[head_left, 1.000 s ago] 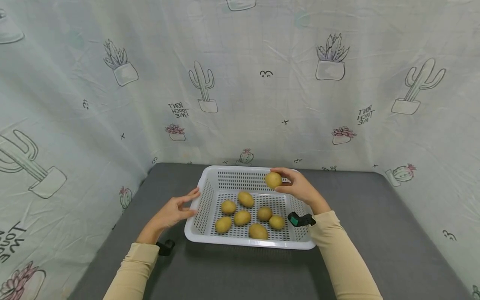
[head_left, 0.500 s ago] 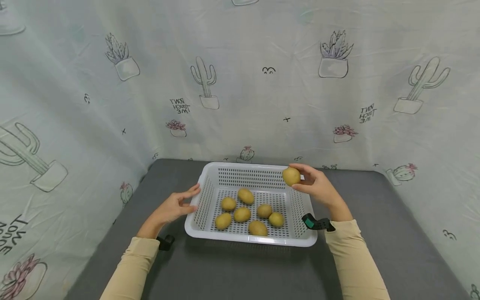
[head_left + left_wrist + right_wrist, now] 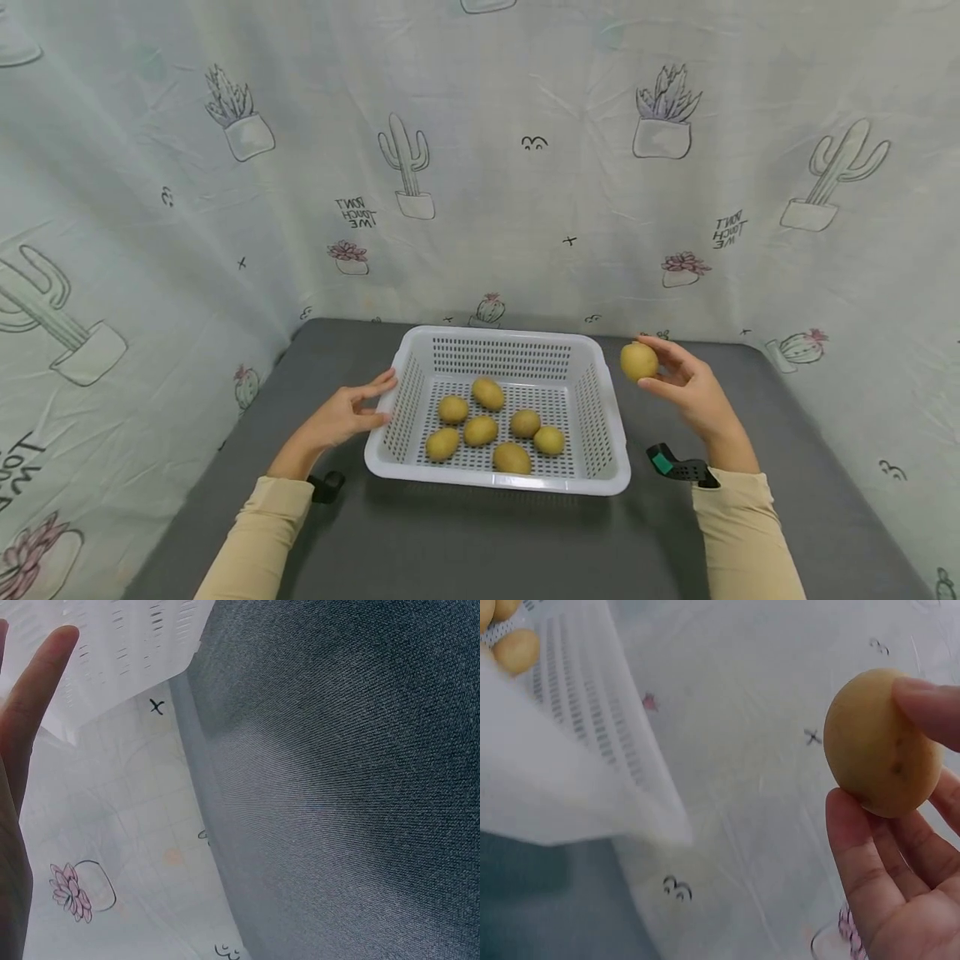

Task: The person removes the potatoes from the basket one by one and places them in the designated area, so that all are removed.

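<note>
My right hand (image 3: 693, 392) pinches a yellow potato (image 3: 639, 362) between thumb and fingertips, raised to the right of the white plastic basket (image 3: 611, 417). Up close in the right wrist view, the held potato (image 3: 881, 742) is smooth and oval with a few dark spots. Several more potatoes lie apart or in loose pairs on the basket floor, one of them a round potato (image 3: 549, 441) toward the right. At the basket's left rim, my left hand (image 3: 341, 418) has its fingers extended, fingertips right at the edge. An extended finger (image 3: 46, 671) shows beside the basket wall in the left wrist view.
The basket stands on a dark grey cloth-covered table (image 3: 495, 542). Behind and on both sides hangs a pale curtain (image 3: 480, 183) printed with cacti and potted plants. Each wrist wears a black strap, such as the right strap (image 3: 678, 467).
My right hand has carried the potato rightward, from over the basket's back right part to outside its right rim. The left hand stays at the left rim.
</note>
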Motion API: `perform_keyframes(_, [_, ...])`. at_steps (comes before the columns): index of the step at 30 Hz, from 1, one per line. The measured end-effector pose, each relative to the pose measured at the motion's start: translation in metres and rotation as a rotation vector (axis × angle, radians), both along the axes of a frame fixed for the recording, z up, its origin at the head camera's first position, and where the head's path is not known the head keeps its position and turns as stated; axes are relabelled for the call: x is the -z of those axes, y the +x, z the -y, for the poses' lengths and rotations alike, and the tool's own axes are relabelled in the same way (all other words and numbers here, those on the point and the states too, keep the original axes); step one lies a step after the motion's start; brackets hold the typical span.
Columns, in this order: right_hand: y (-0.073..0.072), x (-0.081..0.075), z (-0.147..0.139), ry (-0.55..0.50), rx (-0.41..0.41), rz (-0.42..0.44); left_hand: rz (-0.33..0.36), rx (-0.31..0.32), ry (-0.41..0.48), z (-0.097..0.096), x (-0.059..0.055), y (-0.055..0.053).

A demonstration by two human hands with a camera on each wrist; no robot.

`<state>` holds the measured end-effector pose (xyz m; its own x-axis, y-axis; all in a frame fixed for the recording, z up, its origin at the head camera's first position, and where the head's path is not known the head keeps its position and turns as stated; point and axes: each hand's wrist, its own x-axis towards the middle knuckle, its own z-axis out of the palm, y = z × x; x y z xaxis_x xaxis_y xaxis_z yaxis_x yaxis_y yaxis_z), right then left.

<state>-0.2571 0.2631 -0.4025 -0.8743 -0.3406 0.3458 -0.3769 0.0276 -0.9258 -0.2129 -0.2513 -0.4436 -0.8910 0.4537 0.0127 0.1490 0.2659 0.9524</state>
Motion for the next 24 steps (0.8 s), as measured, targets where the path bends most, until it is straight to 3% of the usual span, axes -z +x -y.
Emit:
perform_keyframes(14, [0.006, 0.045, -0.031, -0.107, 0.100, 0.042, 0.010, -0.003, 0.011, -0.001, 0.003, -0.001])
perform_keyframes(24, [0.005, 0.078, -0.036, -0.139, 0.179, 0.116, 0.006, -0.008, 0.002, 0.000, 0.002, 0.000])
